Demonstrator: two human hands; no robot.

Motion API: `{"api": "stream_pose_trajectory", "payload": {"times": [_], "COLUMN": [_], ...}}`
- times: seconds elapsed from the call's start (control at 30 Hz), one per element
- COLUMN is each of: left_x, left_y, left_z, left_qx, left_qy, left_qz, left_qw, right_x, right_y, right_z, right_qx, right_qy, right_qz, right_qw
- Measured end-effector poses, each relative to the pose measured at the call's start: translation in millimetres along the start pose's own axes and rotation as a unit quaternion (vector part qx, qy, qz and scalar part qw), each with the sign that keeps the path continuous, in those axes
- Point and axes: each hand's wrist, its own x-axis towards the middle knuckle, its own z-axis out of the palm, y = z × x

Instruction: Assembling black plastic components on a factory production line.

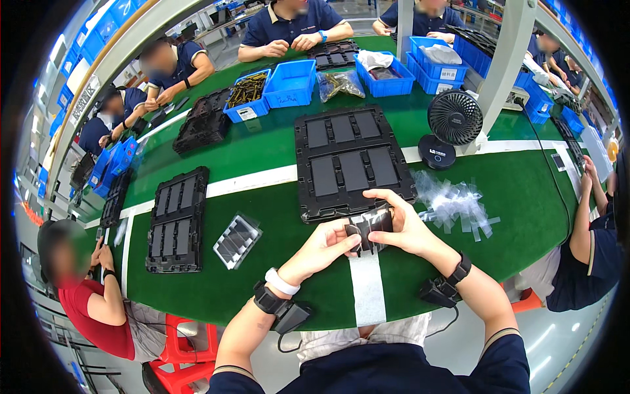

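Head view of a green counter [262, 197] crossed by white tape lines. The left hand [328, 244] and the right hand [401, 226] meet just above the counter's near edge, both closed on a small dark flat part [371, 226] wrapped in clear film; the left fingers [350, 236] pinch its left end, and the right fingers [379, 195] curl over its top and right side. The part sits directly in front of a large black moulded tray [351, 161], whose slots carry dark rectangular panels. Just right of the right hand lies a loose heap of clear film strips [456, 203]. To the left rest a small clear tray [237, 240] and a second black tray [177, 220]. Farther back stand blue bins [290, 82] and a small black desk fan [453, 125]. Other people sit around the counter's rim.
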Motion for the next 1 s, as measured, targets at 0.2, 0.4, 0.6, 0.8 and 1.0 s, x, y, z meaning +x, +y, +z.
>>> {"api": "stream_pose_trajectory", "payload": {"times": [0.2, 0.4, 0.6, 0.8, 1.0], "left_x": [0.2, -0.6, 0.5, 0.9, 1.3], "left_y": [3.4, 4.2, 3.8, 5.8, 3.3], "left_z": [3.1, 4.0, 2.1, 4.6, 3.0], "left_qx": [-0.005, -0.034, -0.02, -0.029, -0.038], "left_qy": [0.027, 0.027, 0.033, 0.026, 0.013], "left_qz": [0.026, 0.039, 0.025, 0.03, 0.024], "left_qw": [0.999, 0.998, 0.999, 0.999, 0.999], "right_x": [-0.3, 0.8, -0.4, 0.4, -0.1], "right_y": [-3.7, -0.1, -1.6, -0.6, -3.8], "right_z": [1.2, 1.6, 1.0, -0.5, 0.7], "right_qx": [0.012, 0.028, 0.009, -0.002, 0.006], "right_qy": [0.006, 0.025, 0.005, -0.006, -0.008], "right_qz": [-0.005, -0.001, 0.013, 0.019, 0.023], "right_qw": [1.0, 0.999, 1.0, 1.0, 1.0]}}
